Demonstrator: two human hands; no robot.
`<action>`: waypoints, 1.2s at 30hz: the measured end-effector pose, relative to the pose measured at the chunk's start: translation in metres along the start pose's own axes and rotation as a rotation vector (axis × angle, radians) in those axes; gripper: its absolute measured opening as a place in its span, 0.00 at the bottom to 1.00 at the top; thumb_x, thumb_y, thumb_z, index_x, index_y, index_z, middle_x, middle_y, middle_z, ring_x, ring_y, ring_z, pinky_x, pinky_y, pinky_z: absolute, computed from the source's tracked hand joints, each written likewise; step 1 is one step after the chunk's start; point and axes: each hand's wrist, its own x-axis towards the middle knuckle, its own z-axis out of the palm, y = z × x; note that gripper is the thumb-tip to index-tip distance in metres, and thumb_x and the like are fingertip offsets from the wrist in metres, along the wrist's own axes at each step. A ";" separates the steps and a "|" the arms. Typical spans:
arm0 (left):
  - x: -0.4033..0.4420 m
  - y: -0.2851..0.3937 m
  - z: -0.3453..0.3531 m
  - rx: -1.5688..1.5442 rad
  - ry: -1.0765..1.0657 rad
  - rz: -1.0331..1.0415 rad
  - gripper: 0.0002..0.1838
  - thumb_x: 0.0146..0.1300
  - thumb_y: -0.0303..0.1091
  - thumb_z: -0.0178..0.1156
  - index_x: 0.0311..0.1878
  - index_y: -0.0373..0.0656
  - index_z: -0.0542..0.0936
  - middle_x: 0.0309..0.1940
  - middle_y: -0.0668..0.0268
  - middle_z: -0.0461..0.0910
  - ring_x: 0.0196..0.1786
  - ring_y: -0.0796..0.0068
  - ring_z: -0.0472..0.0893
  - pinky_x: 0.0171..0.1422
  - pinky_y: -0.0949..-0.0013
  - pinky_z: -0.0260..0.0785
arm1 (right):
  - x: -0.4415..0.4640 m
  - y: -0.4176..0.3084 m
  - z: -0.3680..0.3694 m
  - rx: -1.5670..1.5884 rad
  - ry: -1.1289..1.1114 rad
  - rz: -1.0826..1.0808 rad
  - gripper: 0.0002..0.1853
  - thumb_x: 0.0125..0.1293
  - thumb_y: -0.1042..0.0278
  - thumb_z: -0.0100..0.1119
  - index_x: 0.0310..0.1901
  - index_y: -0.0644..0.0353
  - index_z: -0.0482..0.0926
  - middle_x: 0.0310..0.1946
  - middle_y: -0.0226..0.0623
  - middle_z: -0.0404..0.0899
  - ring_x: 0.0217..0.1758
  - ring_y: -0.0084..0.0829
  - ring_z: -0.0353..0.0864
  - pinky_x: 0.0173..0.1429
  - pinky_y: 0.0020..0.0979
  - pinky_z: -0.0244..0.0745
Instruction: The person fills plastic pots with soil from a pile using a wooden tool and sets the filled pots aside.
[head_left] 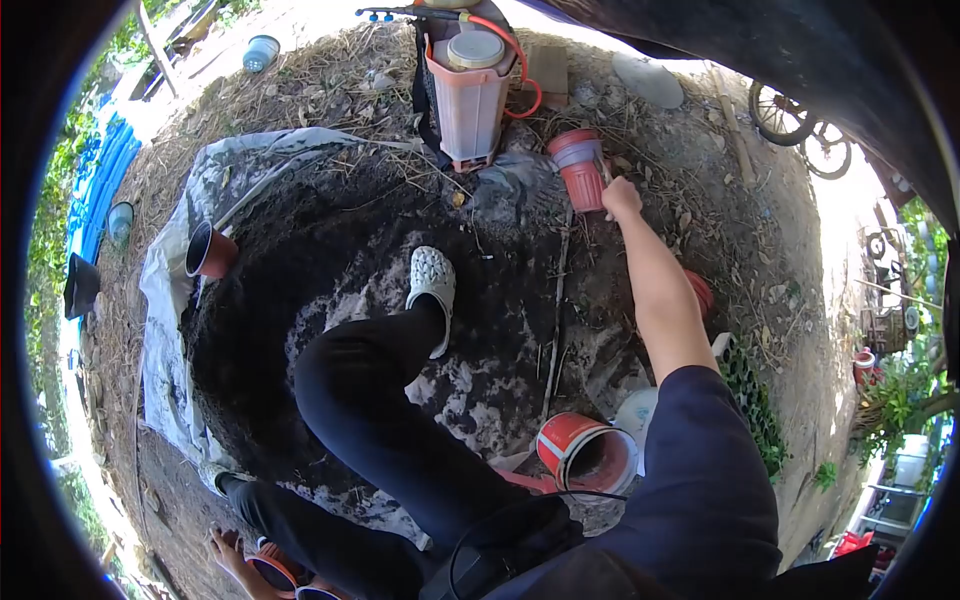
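My right hand (622,198) reaches far forward, its fingers closed at the side of a red ribbed pot (580,172) that stands near the sprayer; what exactly the fingers grip is too small to make out. Low at the left, my left hand (228,552) has its fingers apart beside orange-brown pots (272,568), which are partly cut off by my leg and the frame edge. Between the hands, dark soil (250,340) lies spread over a pale plastic sheet (165,300), with my shoe on it.
A translucent orange sprayer tank (467,110) stands at the top centre. A brown pot (212,251) lies tilted on the soil's left side. Near my right arm are a red bucket (560,440) on its side, a white bucket (637,412) and leafy plants (750,400).
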 end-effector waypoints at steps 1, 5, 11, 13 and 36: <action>-0.002 0.003 -0.001 0.036 0.020 -0.020 0.25 0.71 0.56 0.56 0.57 0.45 0.77 0.40 0.62 0.84 0.43 0.69 0.84 0.45 0.66 0.73 | 0.012 0.001 -0.006 -0.056 0.050 -0.019 0.17 0.69 0.67 0.45 0.53 0.63 0.79 0.42 0.50 0.86 0.42 0.42 0.89 0.55 0.42 0.80; -0.011 0.014 0.010 0.101 0.007 -0.005 0.25 0.72 0.56 0.54 0.56 0.44 0.77 0.41 0.61 0.84 0.43 0.69 0.84 0.45 0.66 0.71 | 0.053 0.003 -0.027 -0.234 -0.015 -0.073 0.16 0.68 0.70 0.46 0.49 0.64 0.82 0.39 0.51 0.87 0.36 0.43 0.90 0.50 0.42 0.82; 0.001 0.012 0.033 0.474 -0.001 0.225 0.23 0.73 0.54 0.54 0.48 0.40 0.78 0.31 0.66 0.82 0.31 0.82 0.76 0.33 0.77 0.65 | 0.062 -0.019 -0.074 -0.494 -0.397 -0.149 0.10 0.67 0.75 0.48 0.39 0.68 0.79 0.25 0.40 0.81 0.22 0.32 0.79 0.28 0.37 0.77; 0.000 0.017 0.038 0.355 -0.033 0.285 0.22 0.74 0.53 0.53 0.47 0.40 0.79 0.31 0.66 0.81 0.30 0.81 0.76 0.32 0.77 0.64 | 0.058 -0.027 -0.099 -0.534 -0.618 -0.076 0.09 0.69 0.72 0.49 0.41 0.65 0.79 0.23 0.35 0.78 0.21 0.29 0.77 0.28 0.34 0.76; -0.021 0.019 0.020 0.222 -0.094 0.281 0.18 0.74 0.49 0.56 0.47 0.41 0.79 0.33 0.64 0.83 0.35 0.77 0.82 0.43 0.73 0.74 | -0.067 0.000 0.104 -0.072 0.189 -0.052 0.28 0.60 0.49 0.69 0.52 0.63 0.74 0.47 0.52 0.84 0.55 0.51 0.83 0.57 0.49 0.77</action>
